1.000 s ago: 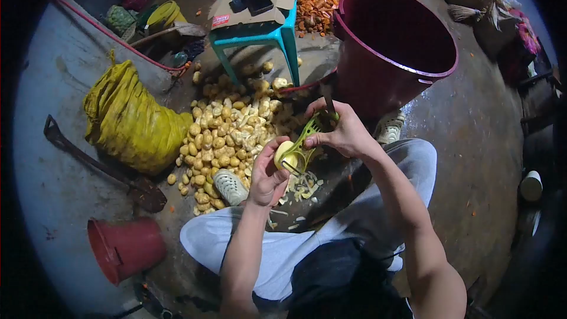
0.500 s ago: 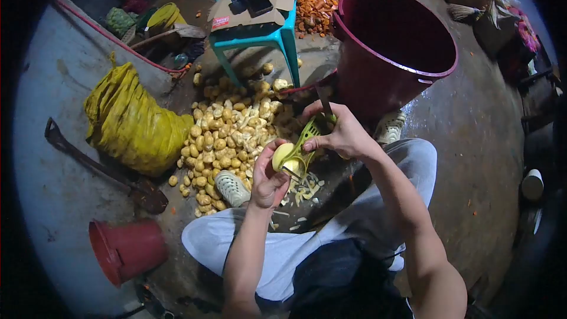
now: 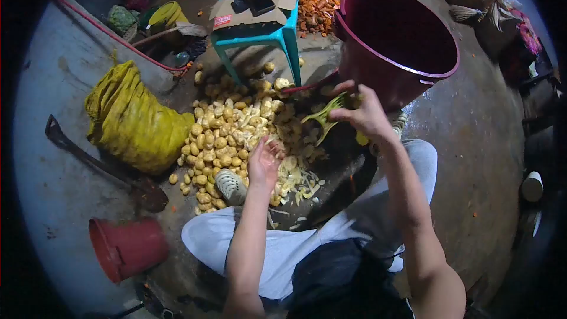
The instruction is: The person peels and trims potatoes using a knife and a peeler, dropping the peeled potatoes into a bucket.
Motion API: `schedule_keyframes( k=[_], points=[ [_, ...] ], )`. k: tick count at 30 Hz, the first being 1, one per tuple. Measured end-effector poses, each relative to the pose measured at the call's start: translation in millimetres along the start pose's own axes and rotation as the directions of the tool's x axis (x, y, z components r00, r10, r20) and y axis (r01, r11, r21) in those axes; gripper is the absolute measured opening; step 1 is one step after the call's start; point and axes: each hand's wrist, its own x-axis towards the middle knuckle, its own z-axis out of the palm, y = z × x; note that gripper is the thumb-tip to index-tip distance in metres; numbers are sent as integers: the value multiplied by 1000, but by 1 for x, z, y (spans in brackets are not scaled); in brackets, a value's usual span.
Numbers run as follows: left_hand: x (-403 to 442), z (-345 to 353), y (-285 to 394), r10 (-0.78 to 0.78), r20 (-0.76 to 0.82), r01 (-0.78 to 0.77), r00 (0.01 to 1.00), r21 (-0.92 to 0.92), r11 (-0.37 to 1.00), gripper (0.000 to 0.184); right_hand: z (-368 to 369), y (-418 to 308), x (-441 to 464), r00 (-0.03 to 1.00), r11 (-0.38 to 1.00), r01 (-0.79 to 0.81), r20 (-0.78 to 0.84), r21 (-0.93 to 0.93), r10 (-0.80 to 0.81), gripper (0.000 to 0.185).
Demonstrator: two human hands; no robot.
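Observation:
My right hand is wrapped round a green peeler, held in the air in front of the large maroon tub. Something yellow, perhaps a potato, shows just under this hand; whether the hand touches it is unclear. My left hand is empty, its fingers apart, over the near right side of the potato heap. Pale peelings lie on the floor between my feet.
A teal chair bearing cardboard and dark devices stands behind the potatoes. Carrots are heaped beyond. At left are a yellow sack, a shovel-like tool and a red bucket.
The pale potato has left my left hand, whose fingers have opened. My right hand has moved up and to the right with the peeler, away from my left.

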Motion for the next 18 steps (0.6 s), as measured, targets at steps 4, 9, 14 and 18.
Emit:
schedule_keyframes(
  k=[4, 9, 14, 18],
  points=[
    [27, -51, -13, 79, -185, -20, 980, 301, 953, 24, -42, -32, -6, 970, 976, -219, -106, 15, 220, 41],
    [52, -125, -69, -65, -363, 228, 929, 428, 874, 23, -83, -32, -16, 977, 988, -104, -197, -114, 80, 41],
    [95, -116, -134, -152, -444, 386, 883, 502, 774, 25, -130, -19, -29, 959, 913, -229, -242, -337, 151, 39],
    [169, -92, -192, -213, -320, 374, 923, 618, 692, 21, -137, -16, -28, 946, 868, -324, -151, -377, 287, 39]
  ],
)
